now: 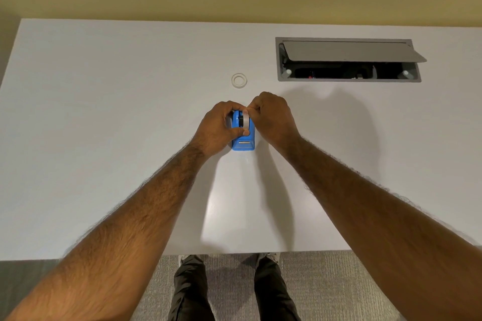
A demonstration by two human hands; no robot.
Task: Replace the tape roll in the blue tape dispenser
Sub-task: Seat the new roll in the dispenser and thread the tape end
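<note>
The blue tape dispenser (pixel 243 143) stands on the white table (pixel 104 112), its cutter end toward me. My left hand (pixel 220 128) wraps around its left side and far end. A whitish tape roll (pixel 245 120) on a black hub sits in the dispenser's slot. My right hand (pixel 273 118) pinches the top of that roll with thumb and fingertips. A second, clear tape roll (pixel 239 80) lies flat on the table just beyond the dispenser, apart from both hands.
A grey cable box (pixel 348 60) with its lid propped open is sunk into the table at the back right. The table's near edge runs just above my legs and the grey carpet. A yellow wall stands behind the table.
</note>
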